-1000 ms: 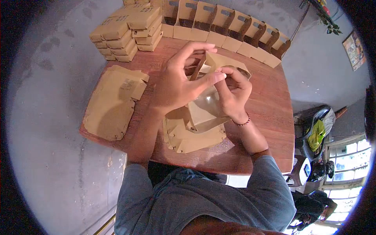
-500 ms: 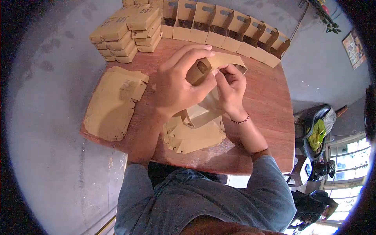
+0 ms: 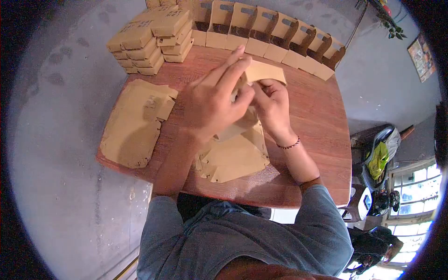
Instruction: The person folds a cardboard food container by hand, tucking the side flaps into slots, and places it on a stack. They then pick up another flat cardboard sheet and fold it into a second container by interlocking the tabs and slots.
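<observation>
A brown cardboard piece (image 3: 266, 72), partly folded, is held up above the middle of the table. My left hand (image 3: 214, 98) grips its left side, thumb and fingers bent around the edge. On its near right side, my right hand (image 3: 275, 107) pinches the card between thumb and fingers; a beaded bracelet circles that wrist. The hands hide much of the piece's lower part. Beneath them, flat cardboard sheets (image 3: 235, 158) with notched edges lie near the front of the table.
More flat cardboard sheets (image 3: 133, 123) lie at the left of the wooden table (image 3: 322, 140). Folded boxes (image 3: 140, 39) are stacked at the back left. A row of handled cardboard carriers (image 3: 270, 37) lines the back edge. At the lower right is a person (image 3: 373, 247).
The cardboard piece has tilted and its lower part has drawn up under my hands, showing more of the sheets beneath. My left fingers have lifted and shifted slightly.
</observation>
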Demonstrator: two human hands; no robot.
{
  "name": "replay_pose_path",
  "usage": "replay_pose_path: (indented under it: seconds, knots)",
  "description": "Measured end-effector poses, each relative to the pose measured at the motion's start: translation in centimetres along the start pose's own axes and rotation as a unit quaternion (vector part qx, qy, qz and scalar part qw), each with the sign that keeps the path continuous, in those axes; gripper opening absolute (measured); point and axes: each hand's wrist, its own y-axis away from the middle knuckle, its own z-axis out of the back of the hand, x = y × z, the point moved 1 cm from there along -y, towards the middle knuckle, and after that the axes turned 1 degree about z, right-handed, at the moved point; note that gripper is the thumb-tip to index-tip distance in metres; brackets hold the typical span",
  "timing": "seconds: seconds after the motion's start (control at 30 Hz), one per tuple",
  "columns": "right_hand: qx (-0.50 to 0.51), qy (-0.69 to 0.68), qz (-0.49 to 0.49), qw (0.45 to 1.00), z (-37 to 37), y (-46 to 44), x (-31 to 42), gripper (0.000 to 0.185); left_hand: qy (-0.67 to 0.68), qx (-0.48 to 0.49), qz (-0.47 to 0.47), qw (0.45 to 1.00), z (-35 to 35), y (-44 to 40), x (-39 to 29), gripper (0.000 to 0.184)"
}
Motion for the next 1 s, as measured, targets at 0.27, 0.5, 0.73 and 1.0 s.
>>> replay_pose_path:
  seconds: [0.27,0.5,0.73,1.0]
  knots:
    - [0.181,0.284,0.103,0.936,-0.4,4.6,7.7,0.024,-0.02,-0.06,0.073,0.995,0.6,-0.7,4.1,0.045]
    - [0.002,0.489,0.324,0.81,1.2,2.2,9.0,0.062,0.156,-0.011,0.201,0.967,2.2,-1.0,3.9,0.045]
    - [0.075,0.325,0.277,0.901,1.4,0.7,6.1,0.049,0.278,0.038,0.252,0.926,3.4,-1.4,1.4,0.041]
    - [0.025,0.336,0.349,0.875,2.1,0.2,5.7,0.034,0.376,0.078,0.242,0.891,2.6,-1.2,2.1,0.044]
